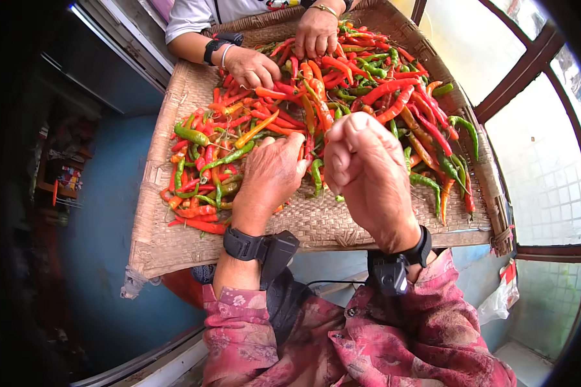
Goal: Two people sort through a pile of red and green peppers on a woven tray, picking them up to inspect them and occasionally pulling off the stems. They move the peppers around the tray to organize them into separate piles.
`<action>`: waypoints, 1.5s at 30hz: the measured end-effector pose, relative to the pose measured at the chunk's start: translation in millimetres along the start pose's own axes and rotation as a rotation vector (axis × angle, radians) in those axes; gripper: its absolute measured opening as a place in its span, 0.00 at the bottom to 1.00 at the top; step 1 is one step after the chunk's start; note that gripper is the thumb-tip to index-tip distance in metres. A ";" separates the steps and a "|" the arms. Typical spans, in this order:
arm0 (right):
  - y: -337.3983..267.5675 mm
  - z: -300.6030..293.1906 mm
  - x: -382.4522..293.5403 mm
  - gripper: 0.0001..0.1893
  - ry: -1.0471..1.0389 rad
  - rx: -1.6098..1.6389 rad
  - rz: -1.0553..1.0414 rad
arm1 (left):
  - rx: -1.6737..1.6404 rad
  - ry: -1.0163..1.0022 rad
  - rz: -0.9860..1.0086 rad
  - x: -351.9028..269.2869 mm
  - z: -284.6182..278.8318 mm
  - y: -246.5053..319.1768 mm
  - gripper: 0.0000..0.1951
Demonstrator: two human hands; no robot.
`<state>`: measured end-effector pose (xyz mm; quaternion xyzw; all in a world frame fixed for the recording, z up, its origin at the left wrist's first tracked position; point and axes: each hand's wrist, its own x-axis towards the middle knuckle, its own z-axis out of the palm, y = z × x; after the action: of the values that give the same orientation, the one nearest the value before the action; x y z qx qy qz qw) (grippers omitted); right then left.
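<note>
Red, orange and green chili peppers (392,96) lie heaped across a woven tray (319,222). My left hand (273,174) rests over the near middle of the heap, fingertips at a red pepper; whether it grips the pepper is hidden. Raised just to its right, my right hand (368,169) has its fingers curled inward, and what may be between them cannot be made out. A separate group of peppers (208,169) lies left of my left hand. Several long peppers (445,169) spread to the right of my right hand.
Across the tray another person's hands (252,67) touch the peppers at the far side. The tray has a raised woven rim (469,111) on the right. Framed window panes (537,159) stand close on the right, with a plastic bag (501,297) below. Blue floor (121,203) shows at left.
</note>
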<state>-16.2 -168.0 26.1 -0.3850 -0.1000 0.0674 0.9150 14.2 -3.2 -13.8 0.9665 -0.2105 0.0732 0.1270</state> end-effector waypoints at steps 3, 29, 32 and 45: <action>5.4 -4.6 3.4 0.12 0.077 0.150 0.081 | -0.119 -0.106 -0.146 -1.8 -2.6 6.6 0.18; 8.3 -20.8 8.1 0.12 0.217 0.110 -0.018 | -1.240 0.352 -0.402 -15.5 -21.3 17.3 0.06; -1.0 -27.0 15.0 0.22 0.302 0.741 0.020 | -1.458 0.505 -0.370 -14.6 -21.8 15.3 0.15; 27.5 0.3 -11.4 0.12 -0.388 -1.288 -0.063 | -1.748 0.656 -0.334 -23.2 -23.3 23.2 0.19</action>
<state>-28.6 -151.0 5.1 -0.8317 -0.2940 0.0355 0.4698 -18.6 -8.2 9.0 0.4779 -0.0037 0.1386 0.8674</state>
